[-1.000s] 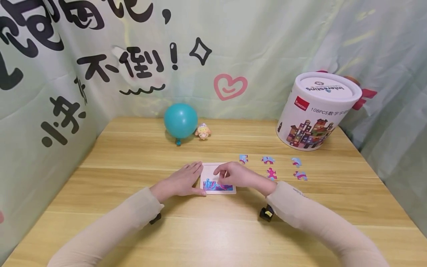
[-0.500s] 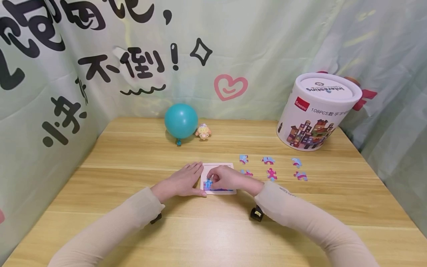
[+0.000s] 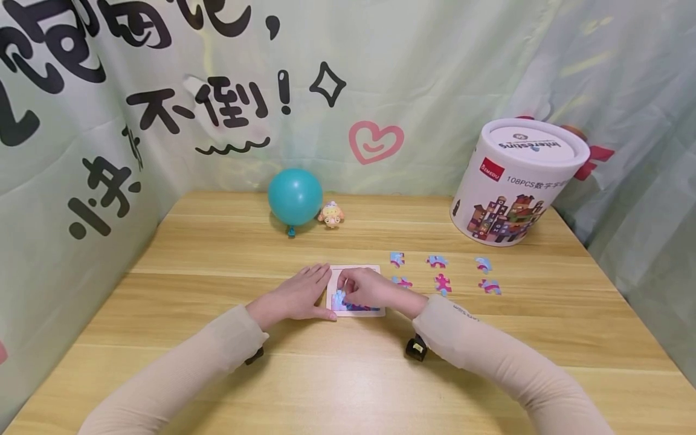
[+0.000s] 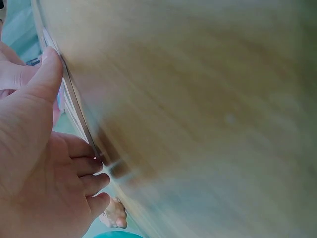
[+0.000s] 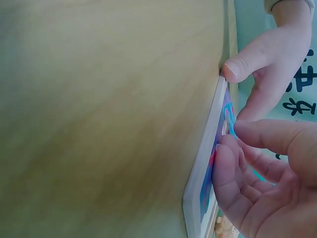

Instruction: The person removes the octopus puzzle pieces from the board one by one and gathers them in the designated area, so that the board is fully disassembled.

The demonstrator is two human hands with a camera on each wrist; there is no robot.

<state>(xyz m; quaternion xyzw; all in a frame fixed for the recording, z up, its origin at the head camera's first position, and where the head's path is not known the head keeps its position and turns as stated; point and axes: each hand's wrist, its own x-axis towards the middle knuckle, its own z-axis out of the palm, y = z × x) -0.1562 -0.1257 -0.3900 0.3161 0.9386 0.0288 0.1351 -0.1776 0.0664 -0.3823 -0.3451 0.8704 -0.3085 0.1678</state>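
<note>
A small jigsaw board with a pale frame lies flat on the wooden table, blue and purple pieces filling its near part. My left hand rests palm down at the board's left side, fingers straight, with the thumb at the near left corner. Over the middle of the board, my right hand pinches a puzzle piece between thumb and curled fingers, right at the board's surface. The fingers hide most of that piece. In the right wrist view, the board's edge runs beside the fingertips.
Several loose puzzle pieces lie right of the board in two rows, among them a pink one and a blue one. Farther back are a teal balloon, a small figurine and a large white tub.
My right hand has moved left over the board, and its fingers have come down to the surface. A loose piece it covered now shows. My left hand has stayed in place.
</note>
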